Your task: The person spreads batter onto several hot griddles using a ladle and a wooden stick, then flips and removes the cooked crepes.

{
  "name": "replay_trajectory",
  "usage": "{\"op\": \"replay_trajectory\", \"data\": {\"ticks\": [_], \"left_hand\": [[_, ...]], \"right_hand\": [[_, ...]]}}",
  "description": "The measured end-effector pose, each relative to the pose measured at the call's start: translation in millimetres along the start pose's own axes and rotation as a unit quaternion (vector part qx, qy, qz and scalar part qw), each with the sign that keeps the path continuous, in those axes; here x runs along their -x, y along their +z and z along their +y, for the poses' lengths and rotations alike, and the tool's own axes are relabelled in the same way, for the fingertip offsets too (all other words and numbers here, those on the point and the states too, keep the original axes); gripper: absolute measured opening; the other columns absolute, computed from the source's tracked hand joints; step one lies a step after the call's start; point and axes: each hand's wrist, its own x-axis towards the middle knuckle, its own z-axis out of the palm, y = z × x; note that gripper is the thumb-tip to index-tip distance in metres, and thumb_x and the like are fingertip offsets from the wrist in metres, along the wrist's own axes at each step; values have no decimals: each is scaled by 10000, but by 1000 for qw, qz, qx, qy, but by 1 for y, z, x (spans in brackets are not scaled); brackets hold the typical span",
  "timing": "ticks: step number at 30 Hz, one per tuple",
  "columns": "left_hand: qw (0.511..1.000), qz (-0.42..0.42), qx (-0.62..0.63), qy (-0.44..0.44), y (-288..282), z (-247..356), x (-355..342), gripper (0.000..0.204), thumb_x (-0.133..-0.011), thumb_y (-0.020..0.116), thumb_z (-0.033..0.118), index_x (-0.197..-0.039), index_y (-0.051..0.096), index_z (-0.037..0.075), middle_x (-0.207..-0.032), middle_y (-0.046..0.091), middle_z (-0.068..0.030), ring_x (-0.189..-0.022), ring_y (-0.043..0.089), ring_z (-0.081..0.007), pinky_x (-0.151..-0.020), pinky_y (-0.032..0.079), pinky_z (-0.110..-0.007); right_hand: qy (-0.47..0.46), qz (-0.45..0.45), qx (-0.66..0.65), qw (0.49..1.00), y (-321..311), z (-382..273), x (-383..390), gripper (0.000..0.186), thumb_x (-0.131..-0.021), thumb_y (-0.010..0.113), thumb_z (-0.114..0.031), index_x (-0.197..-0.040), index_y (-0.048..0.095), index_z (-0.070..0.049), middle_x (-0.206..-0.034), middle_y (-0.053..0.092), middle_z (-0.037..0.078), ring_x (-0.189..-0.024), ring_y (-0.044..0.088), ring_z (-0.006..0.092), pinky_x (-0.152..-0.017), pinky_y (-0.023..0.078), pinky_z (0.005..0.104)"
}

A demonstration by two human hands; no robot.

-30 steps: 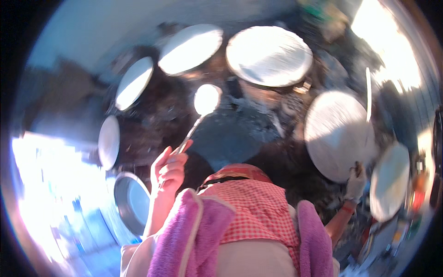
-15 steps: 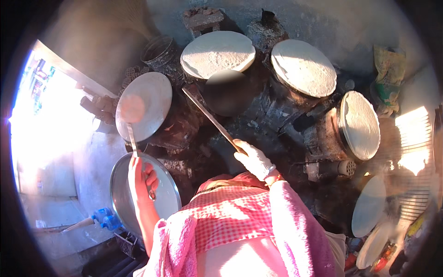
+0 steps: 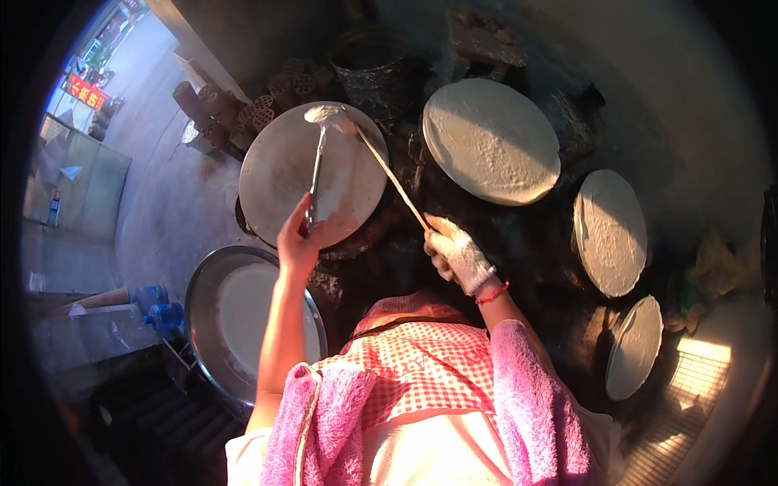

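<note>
Ladle (image 3: 318, 154) and wooden stick (image 3: 393, 176) reach over the far part of a round griddle (image 3: 271, 178). Hands apart, the bare left hand (image 3: 299, 243) grips the ladle at the griddle's near edge; the gloved right hand (image 3: 455, 253) grips the stick to the griddle's right.

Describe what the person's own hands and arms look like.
The left hand is ungloved, its forearm uncovered below a pale cloth sleeve. The right hand wears an off-white knitted glove, with a thin red cord bracelet at the wrist. Fluffy purple-pink fabric shows beside the right forearm.
</note>
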Motion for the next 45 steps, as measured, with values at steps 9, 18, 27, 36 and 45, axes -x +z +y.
{"op": "replay_trajectory", "data": {"ticks": [9,18,27,36,45], "left_hand": [[641,-18,722,-262,-15,37,-50,108,-981,635,132,-1068,601,78,-848,597,-36,-568,470,-48,-418,375,-185],[782,399,457,-141,-69,-21,8,214,-984,626,180,-1149,582,52,-940,670,-35,-694,564,-89,-529,440,-215],[711,440,406,-369,-95,-149,303,78,-972,553,215,-1008,534,149,-655,479,9,-471,389,-104,-369,305,-281],[627,427,473,-448,-26,-136,308,47,-1020,479,177,-1029,433,184,-675,401,7,-453,323,-83,-372,255,-230],[637,484,499,-332,-43,-123,292,114,-1051,454,188,-1151,477,138,-684,383,16,-448,275,-72,-383,229,-243]], "right_hand": [[-333,110,398,848,-17,38,-70,425,-958,644,-257,-1360,584,-133,-1047,691,174,-975,655,369,-824,526,454],[-342,60,349,871,42,-33,-117,399,-951,641,-256,-1279,628,-29,-1195,681,223,-1120,652,373,-961,509,402],[-286,-16,450,846,131,-50,-160,427,-932,631,-267,-1295,633,-41,-1247,679,178,-1157,639,338,-997,488,377],[-114,93,267,952,79,-33,-125,460,-949,619,-248,-1368,594,-59,-739,613,23,-473,457,89,-434,379,261],[-108,69,209,970,44,-49,-152,442,-954,632,-220,-1378,596,-99,-758,580,-14,-491,417,60,-402,339,238]]}}
